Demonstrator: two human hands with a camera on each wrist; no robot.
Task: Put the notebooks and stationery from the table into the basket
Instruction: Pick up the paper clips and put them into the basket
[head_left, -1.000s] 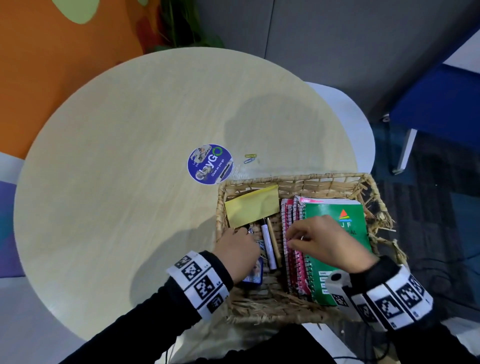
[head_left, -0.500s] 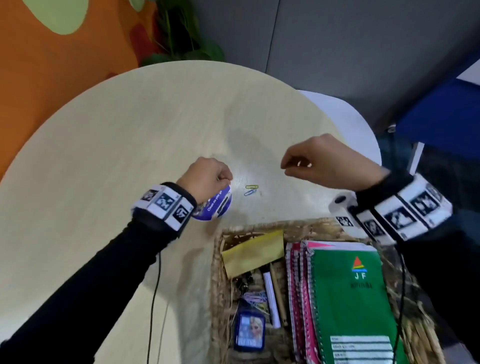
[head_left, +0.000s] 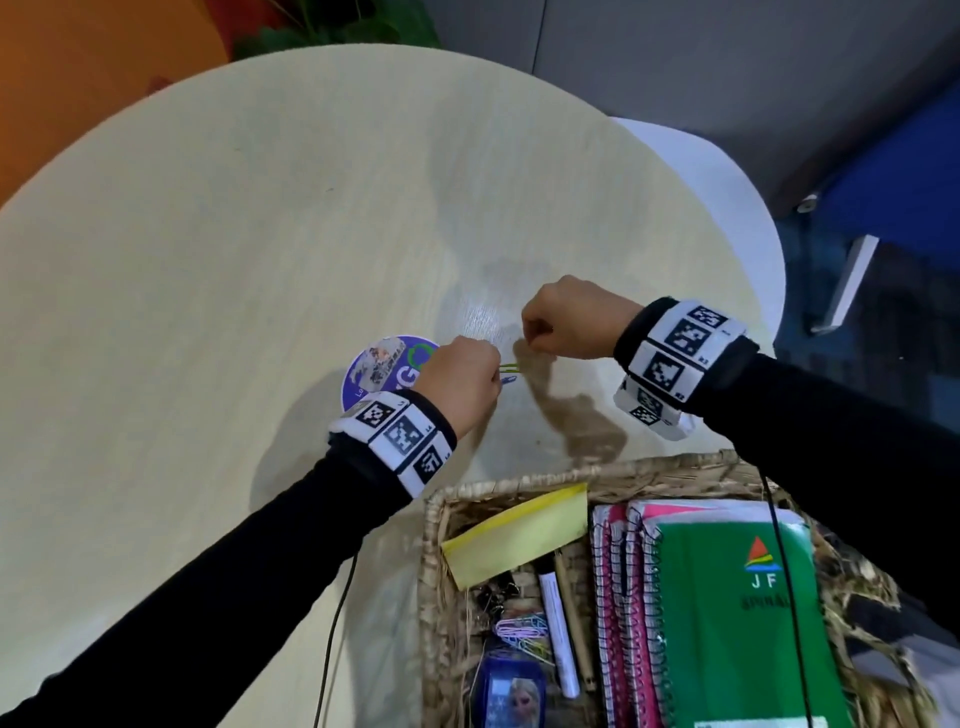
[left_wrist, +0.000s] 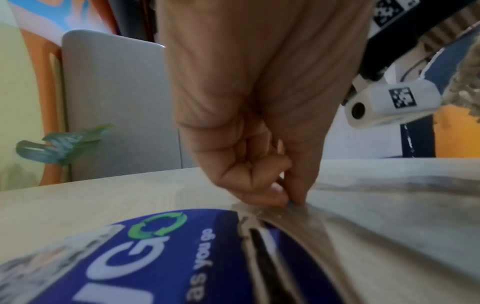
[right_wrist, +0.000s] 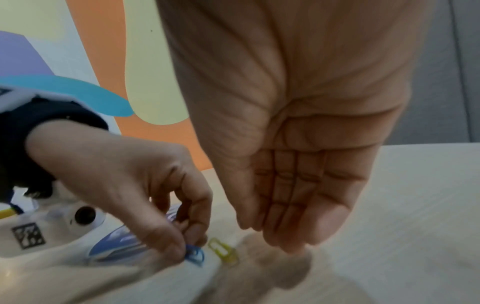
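Two paper clips lie on the round table (head_left: 234, 234) just beyond the basket (head_left: 519, 484). My left hand (head_left: 497, 378) pinches the blue paper clip (right_wrist: 195, 254) between thumb and forefinger, down on the tabletop. The yellow paper clip (head_left: 511, 368) lies loose right beside it. My right hand (head_left: 530, 338) hovers just above and right of the yellow clip, fingers pointing down and holding nothing. The wicker basket holds a green notebook (head_left: 737, 623), pink spiral notebooks (head_left: 618, 597), a yellow sticky pad (head_left: 519, 535), a white marker (head_left: 558, 634) and coloured clips (head_left: 522, 630).
A round blue sticker (head_left: 382, 364) is on the table under my left wrist. A white chair (head_left: 727, 208) stands past the table's right edge, with blue furniture (head_left: 893, 171) beyond it. A potted plant (head_left: 332, 26) is behind the table.
Both hands left the basket and reached out over the table. The left hand came down on the blue paper clip and pinched it; the right hand dropped towards the yellow one.
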